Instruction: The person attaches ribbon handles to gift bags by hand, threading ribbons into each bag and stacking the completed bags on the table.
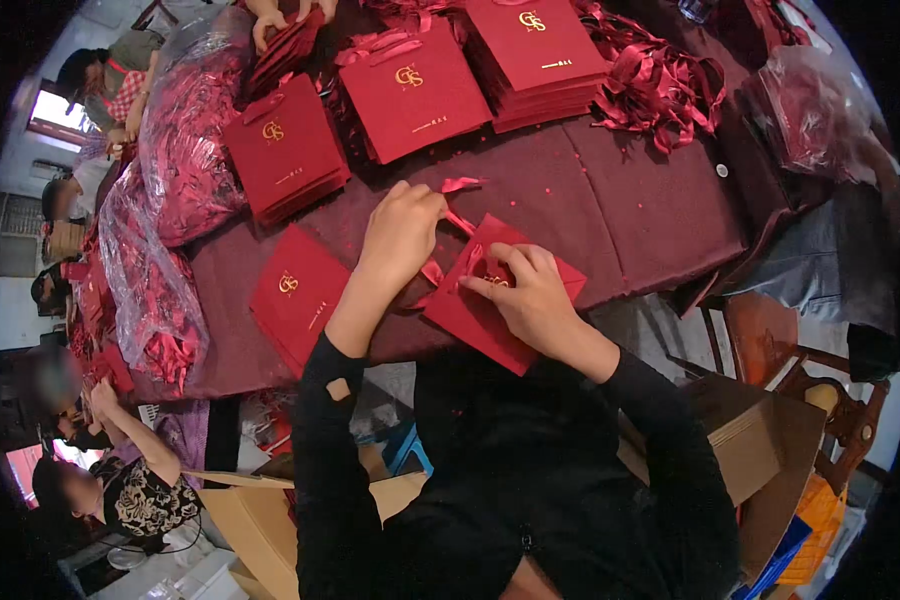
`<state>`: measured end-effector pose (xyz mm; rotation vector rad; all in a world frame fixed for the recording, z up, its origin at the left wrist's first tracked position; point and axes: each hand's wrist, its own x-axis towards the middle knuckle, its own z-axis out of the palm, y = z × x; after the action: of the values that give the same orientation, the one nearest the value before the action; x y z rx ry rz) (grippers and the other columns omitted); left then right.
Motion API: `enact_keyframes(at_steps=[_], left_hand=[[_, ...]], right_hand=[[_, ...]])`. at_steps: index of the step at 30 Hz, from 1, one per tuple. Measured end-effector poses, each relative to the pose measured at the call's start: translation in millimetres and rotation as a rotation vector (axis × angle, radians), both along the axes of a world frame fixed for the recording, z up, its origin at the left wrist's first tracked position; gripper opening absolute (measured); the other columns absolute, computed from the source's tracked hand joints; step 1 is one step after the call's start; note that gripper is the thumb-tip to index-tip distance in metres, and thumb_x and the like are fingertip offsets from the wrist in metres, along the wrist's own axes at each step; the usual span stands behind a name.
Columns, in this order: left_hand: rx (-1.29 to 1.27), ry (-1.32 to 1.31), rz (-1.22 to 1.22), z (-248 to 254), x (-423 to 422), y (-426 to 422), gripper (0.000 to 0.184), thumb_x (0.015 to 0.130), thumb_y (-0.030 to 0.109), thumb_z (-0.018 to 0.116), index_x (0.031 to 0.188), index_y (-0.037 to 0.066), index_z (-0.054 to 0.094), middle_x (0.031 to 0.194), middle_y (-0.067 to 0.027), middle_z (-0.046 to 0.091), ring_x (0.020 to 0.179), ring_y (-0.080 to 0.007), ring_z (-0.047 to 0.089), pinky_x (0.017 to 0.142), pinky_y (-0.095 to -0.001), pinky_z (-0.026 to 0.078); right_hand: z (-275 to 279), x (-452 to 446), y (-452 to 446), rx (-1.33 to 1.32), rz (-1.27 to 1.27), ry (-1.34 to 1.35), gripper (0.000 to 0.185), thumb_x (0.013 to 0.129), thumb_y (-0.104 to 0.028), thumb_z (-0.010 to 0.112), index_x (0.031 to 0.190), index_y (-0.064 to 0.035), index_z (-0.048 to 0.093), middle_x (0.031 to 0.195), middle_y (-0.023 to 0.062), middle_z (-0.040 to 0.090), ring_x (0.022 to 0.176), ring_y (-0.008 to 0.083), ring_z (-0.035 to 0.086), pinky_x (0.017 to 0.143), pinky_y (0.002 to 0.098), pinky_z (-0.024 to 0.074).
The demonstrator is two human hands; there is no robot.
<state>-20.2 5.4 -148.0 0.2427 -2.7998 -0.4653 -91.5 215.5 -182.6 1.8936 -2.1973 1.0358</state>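
A red paper gift bag [490, 340] with a gold logo lies tilted at the table's front edge, in front of me. My left hand [402, 235] is closed on a red satin ribbon [460, 221] that runs to the bag. Over the bag's face, my right hand [535, 300] grips it near the ribbon, with thumb and forefinger partly covering the logo. A ribbon end [432, 272] hangs between the two hands. Left of my left forearm, another red bag [295, 290] lies flat.
Stacks of red bags [420, 90] stand along the back, beside a heap of loose ribbons [660, 90]. Clear plastic sacks [185, 130] of ribbon line the left side. Cardboard boxes [240, 520] sit below the table. Another person's hand [265, 25] handles bags at the far side.
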Motion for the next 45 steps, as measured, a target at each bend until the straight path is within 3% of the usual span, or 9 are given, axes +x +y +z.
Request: enact_keyframes(at_steps=[9,12,18,22,27,36,39,42,45], left_hand=[[-0.215,0.119,0.236,7,5,8,0.022,0.082,0.008,0.062,0.103,0.004,0.066,0.099,-0.0116,0.062,0.090,-0.0308,0.058,0.078,-0.0405,0.048],[-0.139,0.416,0.439,33,52,37,0.025,0.083,0.006,0.060,0.107,0.005,0.063,0.096,-0.0108,0.058,0.087,-0.0294,0.057,0.074,-0.0407,0.047],[0.398,0.505,0.375,31,114,117,0.023,0.082,0.008,0.068,0.103,0.000,0.065,0.101,-0.0150,0.063,0.090,-0.0302,0.060,0.077,-0.0360,0.048],[0.403,0.667,0.520,53,156,98,0.026,0.092,0.012,0.058,0.115,0.000,0.060,0.115,-0.0129,0.060,0.098,-0.0236,0.059,0.084,-0.0335,0.048],[0.678,0.829,0.638,85,147,-23,0.047,0.095,0.017,0.056,0.136,-0.001,0.042,0.130,-0.0171,0.051,0.117,-0.0231,0.052,0.099,-0.0319,0.040],[0.460,0.323,0.674,13,60,-213,0.085,0.086,0.043,0.063,0.141,-0.011,0.026,0.141,-0.0313,0.037,0.132,-0.0383,0.038,0.109,-0.0391,0.031],[0.349,0.318,0.699,3,56,-217,0.084,0.084,0.038,0.066,0.138,-0.013,0.029,0.137,-0.0326,0.041,0.129,-0.0403,0.041,0.108,-0.0400,0.033],[0.317,0.296,0.711,3,54,-220,0.080,0.083,0.034,0.067,0.139,-0.011,0.029,0.133,-0.0332,0.045,0.124,-0.0417,0.046,0.104,-0.0415,0.037],[0.330,0.363,0.732,0,42,-219,0.081,0.085,0.033,0.065,0.141,-0.011,0.026,0.137,-0.0317,0.042,0.127,-0.0402,0.044,0.106,-0.0408,0.035]], right_hand=[[10,-5,17,-0.243,0.108,-0.436,0.047,0.077,-0.030,0.077,0.113,-0.0058,0.058,0.125,0.0157,0.050,0.120,0.0343,0.049,0.099,0.0477,0.0411],[33,-22,56,-0.070,0.300,0.020,0.086,0.065,-0.057,0.077,0.131,-0.0100,0.049,0.136,0.0132,0.047,0.125,0.0344,0.046,0.106,0.0558,0.0320],[30,-29,58,0.262,0.410,0.644,0.076,0.070,-0.044,0.070,0.134,-0.0101,0.050,0.139,0.0111,0.048,0.125,0.0327,0.047,0.103,0.0537,0.0364],[113,-34,45,-0.114,0.194,-0.260,0.042,0.088,-0.026,0.053,0.117,0.0028,0.058,0.116,0.0188,0.061,0.105,0.0299,0.061,0.091,0.0426,0.0468],[141,20,-121,-0.822,-0.185,-1.247,0.012,0.094,-0.017,0.057,0.094,-0.0056,0.053,0.085,-0.0007,0.058,0.070,0.0095,0.054,0.064,0.0283,0.0443],[37,63,-284,-0.283,-0.122,-2.103,0.029,0.094,-0.025,0.060,0.103,0.0009,0.051,0.090,0.0138,0.063,0.071,0.0263,0.066,0.065,0.0372,0.0594],[56,35,-254,0.290,0.021,-1.425,0.031,0.092,-0.030,0.062,0.091,-0.0003,0.056,0.057,0.0149,0.058,0.054,0.0280,0.062,0.050,0.0369,0.0524],[81,27,-247,-0.409,-0.198,-0.291,0.030,0.091,-0.022,0.057,0.111,-0.0001,0.054,0.113,0.0236,0.057,0.105,0.0384,0.055,0.081,0.0480,0.0465],[51,16,-296,-0.207,-0.444,0.070,0.053,0.091,-0.025,0.054,0.136,-0.0011,0.040,0.136,0.0264,0.042,0.122,0.0416,0.044,0.098,0.0501,0.0404]])
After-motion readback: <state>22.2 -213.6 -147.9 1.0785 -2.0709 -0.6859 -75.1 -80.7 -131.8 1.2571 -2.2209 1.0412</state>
